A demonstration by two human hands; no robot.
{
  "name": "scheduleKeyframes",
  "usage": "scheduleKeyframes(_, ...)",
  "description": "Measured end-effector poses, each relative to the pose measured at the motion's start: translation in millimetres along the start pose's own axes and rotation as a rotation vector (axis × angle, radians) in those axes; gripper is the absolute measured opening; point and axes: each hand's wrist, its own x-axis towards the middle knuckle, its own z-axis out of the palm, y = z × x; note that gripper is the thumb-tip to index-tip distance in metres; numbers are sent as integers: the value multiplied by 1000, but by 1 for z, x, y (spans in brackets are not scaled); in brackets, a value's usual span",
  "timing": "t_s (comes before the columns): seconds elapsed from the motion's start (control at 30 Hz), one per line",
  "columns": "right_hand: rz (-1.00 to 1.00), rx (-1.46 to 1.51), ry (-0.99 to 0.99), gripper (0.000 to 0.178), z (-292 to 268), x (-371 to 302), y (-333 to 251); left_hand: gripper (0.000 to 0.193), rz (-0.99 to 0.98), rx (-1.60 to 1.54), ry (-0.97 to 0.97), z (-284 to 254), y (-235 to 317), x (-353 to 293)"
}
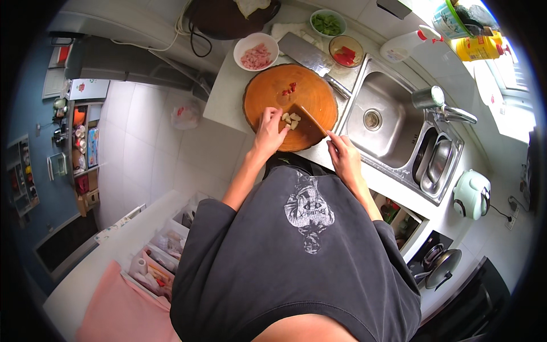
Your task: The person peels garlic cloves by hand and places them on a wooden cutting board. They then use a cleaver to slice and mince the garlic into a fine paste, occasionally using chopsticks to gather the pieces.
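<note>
A round wooden chopping board (265,94) lies on the counter in front of me. On it is a small pile of pale pieces that look like garlic cloves (291,119), with a few chopped bits of red chili (290,89) farther back. My left hand (270,132) is at the pile's left side, thumb and fingers apart, fingertips at the garlic. My right hand (344,154) is closed round the handle of a knife (309,124). Its blade reaches left across the board, just right of the garlic, and mirrors the orange wood.
Behind the board lie a cleaver (305,52), a white bowl of chopped pink meat (256,52), a glass bowl of red pepper (345,52) and a bowl of green leaves (327,24). A steel sink (387,114) with a tap (458,115) is right of the board.
</note>
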Motion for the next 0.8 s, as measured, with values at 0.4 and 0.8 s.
scheduleKeyframes(0.4, 60, -43, -3, 28, 21, -29, -15, 14, -131, -274, -25, -26, 3, -4)
scheduleKeyframes(0.8, 204, -80, 163, 33, 62, -56, -64, 44, 214, -160, -200, 5, -19, -6)
